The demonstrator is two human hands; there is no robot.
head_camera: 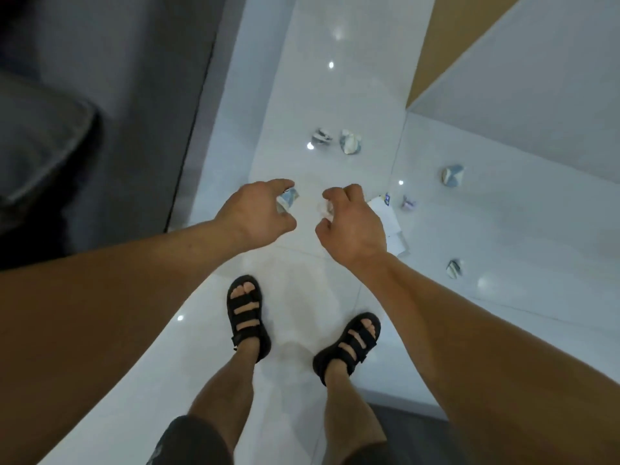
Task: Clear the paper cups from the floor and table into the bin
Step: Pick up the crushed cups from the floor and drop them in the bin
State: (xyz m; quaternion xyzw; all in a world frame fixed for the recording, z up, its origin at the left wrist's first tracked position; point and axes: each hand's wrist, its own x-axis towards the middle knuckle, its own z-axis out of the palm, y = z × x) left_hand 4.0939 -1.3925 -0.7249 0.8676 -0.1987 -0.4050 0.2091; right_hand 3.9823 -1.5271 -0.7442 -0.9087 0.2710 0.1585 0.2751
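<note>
Your left hand (258,213) has its fingers curled round a crumpled blue-and-white cup (288,199), which shows just past the fingertips; your right hand (355,226) grips a paler whitish cup (324,209), also crushed, between the thumb and bent fingers; neither hand is spread open. You hold both hands out side by side, a little apart, above the glossy white floor (302,95) and ahead of your black strapped sandals (248,317).

More paper cups lie on the floor beyond your hands; a grey-streaked cup (321,137) and a blue-edged cup (350,141) sit just beside each other, straight ahead; a pale blue cup (453,175) lies well off to the right; a striped cup (454,268) lies nearer you, to the right of your right forearm; all are crumpled. A small lilac scrap (408,203) rests near some white paper sheets (391,226), which your right hand partly hides; a dark blue printed patch (387,198) shows at the far edge of the sheets, too small to read. The cups carry blue and grey print, but it is too blurred to make out any brand or word.

A dark grey piece of furniture (67,129) fills the left side; a tan panel (436,45) stands at the upper right.
</note>
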